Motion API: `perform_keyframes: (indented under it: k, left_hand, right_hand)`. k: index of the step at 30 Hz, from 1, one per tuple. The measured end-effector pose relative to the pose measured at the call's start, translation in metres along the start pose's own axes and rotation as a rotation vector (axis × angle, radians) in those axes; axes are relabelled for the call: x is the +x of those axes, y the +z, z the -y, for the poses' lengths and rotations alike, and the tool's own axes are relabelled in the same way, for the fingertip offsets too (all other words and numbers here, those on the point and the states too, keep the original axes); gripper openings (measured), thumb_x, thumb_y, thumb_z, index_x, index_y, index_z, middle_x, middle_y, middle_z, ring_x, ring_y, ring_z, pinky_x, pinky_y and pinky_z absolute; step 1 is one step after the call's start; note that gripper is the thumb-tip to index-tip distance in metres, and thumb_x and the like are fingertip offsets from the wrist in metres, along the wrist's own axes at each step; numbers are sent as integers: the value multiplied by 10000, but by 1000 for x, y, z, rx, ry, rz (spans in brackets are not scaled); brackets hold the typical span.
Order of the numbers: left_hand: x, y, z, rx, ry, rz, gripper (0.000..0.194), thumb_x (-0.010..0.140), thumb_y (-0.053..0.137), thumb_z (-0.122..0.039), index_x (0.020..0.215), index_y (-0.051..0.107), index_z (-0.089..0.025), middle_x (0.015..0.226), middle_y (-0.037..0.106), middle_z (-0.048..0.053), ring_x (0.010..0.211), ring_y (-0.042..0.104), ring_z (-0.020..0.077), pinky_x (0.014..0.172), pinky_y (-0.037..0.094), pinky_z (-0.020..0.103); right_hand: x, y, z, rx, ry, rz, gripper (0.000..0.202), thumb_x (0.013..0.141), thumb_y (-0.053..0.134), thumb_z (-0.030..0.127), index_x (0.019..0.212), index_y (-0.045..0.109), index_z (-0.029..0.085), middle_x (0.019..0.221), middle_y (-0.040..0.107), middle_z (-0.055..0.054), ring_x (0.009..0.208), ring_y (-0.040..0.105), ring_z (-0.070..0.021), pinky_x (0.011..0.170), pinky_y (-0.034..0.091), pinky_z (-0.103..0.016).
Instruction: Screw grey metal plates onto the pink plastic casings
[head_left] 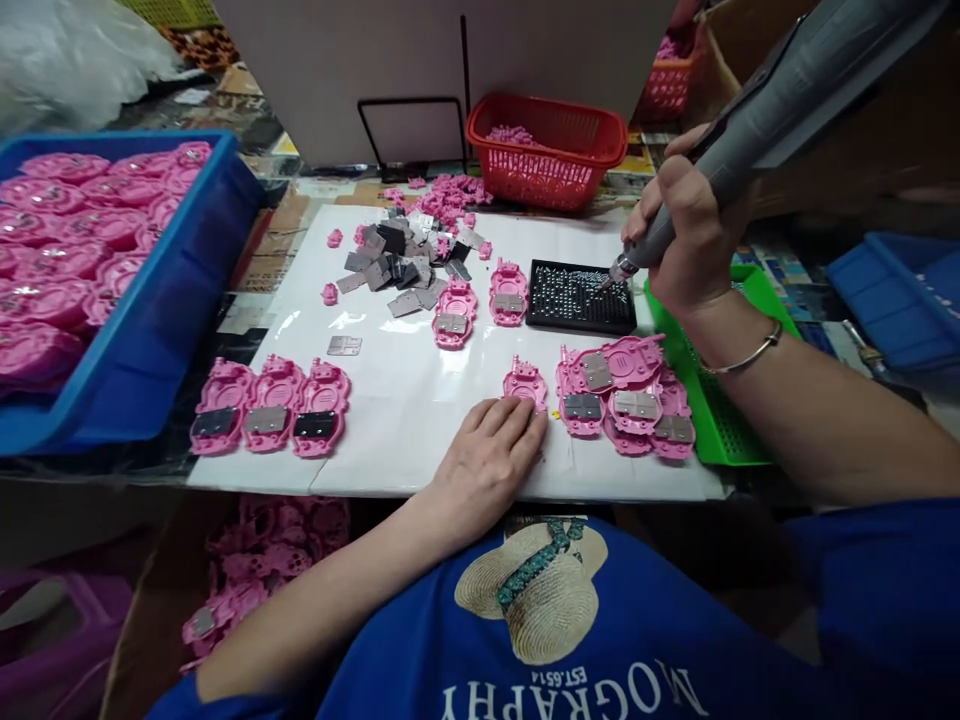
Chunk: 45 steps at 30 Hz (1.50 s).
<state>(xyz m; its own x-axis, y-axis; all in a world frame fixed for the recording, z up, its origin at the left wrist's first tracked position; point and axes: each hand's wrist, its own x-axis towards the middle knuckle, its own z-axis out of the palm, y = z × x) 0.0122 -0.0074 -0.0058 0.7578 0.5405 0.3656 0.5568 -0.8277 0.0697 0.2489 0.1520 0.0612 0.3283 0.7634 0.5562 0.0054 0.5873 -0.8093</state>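
Note:
My left hand (491, 450) lies over the lower part of a pink plastic shell (524, 380), its fingers together and holding the shell down on the white board. Gripped in my right hand (694, 225) is a grey electric screwdriver (720, 165), slanting down to the left. Its bit reaches over a black screw tray (581, 297) full of small screws; whether a screw is on the bit cannot be made out. Pink shells with metal plates (622, 395) overlap to the right of my left hand. Two more plated shells, one of them a single shell (508, 293), stand left of the tray.
Loose metal plates (405, 265) and small pink pieces (450, 197) are heaped at the back. Behind stands a red basket (551, 155). A blue bin (225, 230) of pink parts is at left, a green tray (731, 420) at right. Three plated shells (266, 410) line the front left.

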Motion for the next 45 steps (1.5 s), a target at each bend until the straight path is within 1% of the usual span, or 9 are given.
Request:
perform_keyframes:
  k: [4,9,13,19,22,27,34,39,45]
  left_hand:
    - [1,3,0,-53,-9,5,406,921,521,-137,1322,541,-74,1315,619,185,1192,573,304,970,501,471]
    - [1,2,1,-67,-17,-16,376,943,538,-181,1298,564,-60,1296,630,181,1176,574,304,974,499,460]
    - [1,2,0,-78,-16,-7,381,949,534,-185,1311,556,-66,1305,624,174,1192,559,301,989,489,460]
    - [0,3,0,-85,-17,11,391,939,542,-170,1318,546,-71,1311,617,167,1192,548,298,1003,473,454]
    - [1,3,0,-92,-17,14,387,938,544,-170,1311,551,-67,1311,615,166,1189,545,300,1002,469,446]
    - [2,2,1,-89,-12,14,382,929,551,-157,1297,558,-54,1299,617,172,1175,547,302,1000,460,444]
    - [1,2,1,-97,-11,30,386,933,540,-151,1309,546,-61,1314,608,163,1186,534,296,1010,450,439]
    - [0,3,1,-108,-22,39,388,939,538,-159,1315,540,-68,1322,602,163,1195,529,294,1015,447,440]
    - [1,4,2,-113,-19,30,375,949,527,-170,1312,541,-78,1321,602,162,1189,534,291,1004,453,442]
  right_hand:
    - [4,-6,-14,-12,13,-5,310,632,713,573,858,532,461,537,428,68,525,309,-159,528,253,-382]
    - [0,-4,-12,-27,35,-12,348,595,721,571,853,549,414,557,460,74,474,282,-139,481,267,-359]
    - [-1,-2,-9,-45,38,-6,291,628,699,528,828,542,387,563,454,67,454,326,-140,473,286,-355]
    - [1,-5,-18,-59,30,-14,388,599,711,606,851,494,407,533,432,74,466,287,-144,463,276,-346]
    - [-1,-4,-15,-45,21,23,350,621,723,595,825,520,397,539,432,75,456,325,-134,451,290,-343]
    - [-6,-3,0,-33,32,51,230,671,741,486,772,574,364,553,441,58,446,416,-154,470,356,-358]
    - [-5,-7,-2,5,46,63,321,649,782,511,797,557,335,531,461,76,435,420,-141,450,342,-327]
    - [-4,-5,-4,25,45,28,401,593,823,551,809,567,330,549,486,88,436,378,-125,444,347,-316]
    - [-5,-5,-6,6,18,44,358,624,810,561,786,582,336,546,494,84,433,406,-136,440,348,-330]
